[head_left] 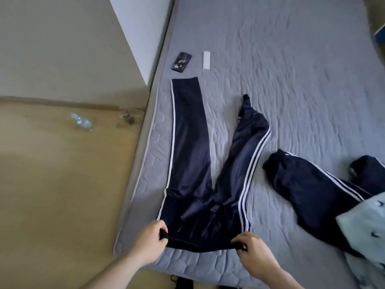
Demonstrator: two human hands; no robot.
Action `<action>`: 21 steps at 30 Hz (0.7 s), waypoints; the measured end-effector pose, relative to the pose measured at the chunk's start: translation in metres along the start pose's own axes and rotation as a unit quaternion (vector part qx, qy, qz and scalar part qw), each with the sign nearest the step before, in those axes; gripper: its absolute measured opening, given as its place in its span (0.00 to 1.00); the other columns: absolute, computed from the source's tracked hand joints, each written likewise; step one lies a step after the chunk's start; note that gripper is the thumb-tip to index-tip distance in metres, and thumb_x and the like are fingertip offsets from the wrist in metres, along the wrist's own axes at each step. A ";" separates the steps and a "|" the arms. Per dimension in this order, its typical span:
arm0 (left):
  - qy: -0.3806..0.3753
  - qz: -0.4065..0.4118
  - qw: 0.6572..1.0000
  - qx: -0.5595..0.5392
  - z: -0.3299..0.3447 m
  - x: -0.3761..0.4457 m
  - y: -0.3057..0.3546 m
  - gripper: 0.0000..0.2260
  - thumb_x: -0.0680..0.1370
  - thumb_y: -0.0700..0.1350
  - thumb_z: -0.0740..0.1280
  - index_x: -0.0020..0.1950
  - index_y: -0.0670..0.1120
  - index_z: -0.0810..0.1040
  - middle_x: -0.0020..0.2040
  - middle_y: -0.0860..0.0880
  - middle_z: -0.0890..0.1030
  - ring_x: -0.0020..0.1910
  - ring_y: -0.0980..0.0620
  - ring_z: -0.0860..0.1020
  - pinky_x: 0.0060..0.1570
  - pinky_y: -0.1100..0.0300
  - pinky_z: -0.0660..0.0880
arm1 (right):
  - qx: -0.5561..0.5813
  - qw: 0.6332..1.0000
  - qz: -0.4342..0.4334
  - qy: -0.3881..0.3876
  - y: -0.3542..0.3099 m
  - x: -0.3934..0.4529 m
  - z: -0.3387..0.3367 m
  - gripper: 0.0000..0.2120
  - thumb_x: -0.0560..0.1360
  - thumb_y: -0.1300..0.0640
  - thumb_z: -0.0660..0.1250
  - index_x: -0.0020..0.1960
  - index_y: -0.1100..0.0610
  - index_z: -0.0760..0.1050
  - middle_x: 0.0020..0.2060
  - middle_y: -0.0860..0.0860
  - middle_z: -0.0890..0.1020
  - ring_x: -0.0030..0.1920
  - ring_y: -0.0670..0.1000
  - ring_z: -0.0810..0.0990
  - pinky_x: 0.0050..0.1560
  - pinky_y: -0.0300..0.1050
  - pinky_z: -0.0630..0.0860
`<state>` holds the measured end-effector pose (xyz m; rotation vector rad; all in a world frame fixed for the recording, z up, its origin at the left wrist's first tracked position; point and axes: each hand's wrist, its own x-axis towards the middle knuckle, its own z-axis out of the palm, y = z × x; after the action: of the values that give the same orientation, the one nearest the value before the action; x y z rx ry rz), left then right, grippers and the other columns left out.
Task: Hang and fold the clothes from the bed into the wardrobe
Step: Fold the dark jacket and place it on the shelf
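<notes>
A grey quilted mattress (291,80) filled most of the view, its left edge running alongside a tan wooden floor (52,184) where a clear plastic bottle (81,121) lay. Near the bed's left edge, toward the far end, sat a dark phone (181,61) and just beside it a small white rectangular object (206,60).

A pair of navy track trousers with white side stripes (195,174) was spread flat along the left edge of the bed. Its long axis ran from the near edge toward the far end, waistband nearest the person and cuffs pointing away. The left leg lay straight; the right leg splayed outward to the right, and its cuff end was crumpled and folded over.

The left hand (149,243) pinched the left corner of the waistband, fingers curled round the fabric. The right hand (253,250) gripped the right corner likewise, so the waistband was stretched between them just by the near edge.

By my reading the task was at an early stage: these trousers were laid out but not yet folded. A second navy striped garment (308,197) lay bunched to the right, partly under a pale blue patterned cloth (366,232) at the right edge; both looked untouched. No wardrobe was in view.
</notes>
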<state>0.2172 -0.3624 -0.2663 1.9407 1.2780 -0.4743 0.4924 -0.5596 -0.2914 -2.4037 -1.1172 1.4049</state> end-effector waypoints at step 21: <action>0.029 0.308 0.950 0.039 0.126 0.034 0.021 0.21 0.61 0.28 0.63 0.46 0.49 0.81 0.50 0.59 0.75 0.53 0.52 0.72 0.55 0.67 0.68 | 0.130 0.973 0.183 -0.048 0.101 0.045 0.106 0.19 0.78 0.62 0.60 0.64 0.49 0.80 0.60 0.50 0.83 0.37 0.40 0.76 0.34 0.28 0.69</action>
<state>0.2626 -0.4406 -0.3622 2.2950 0.6272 -0.1494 0.4735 -0.6273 -0.4279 -2.4516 -0.4748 1.6685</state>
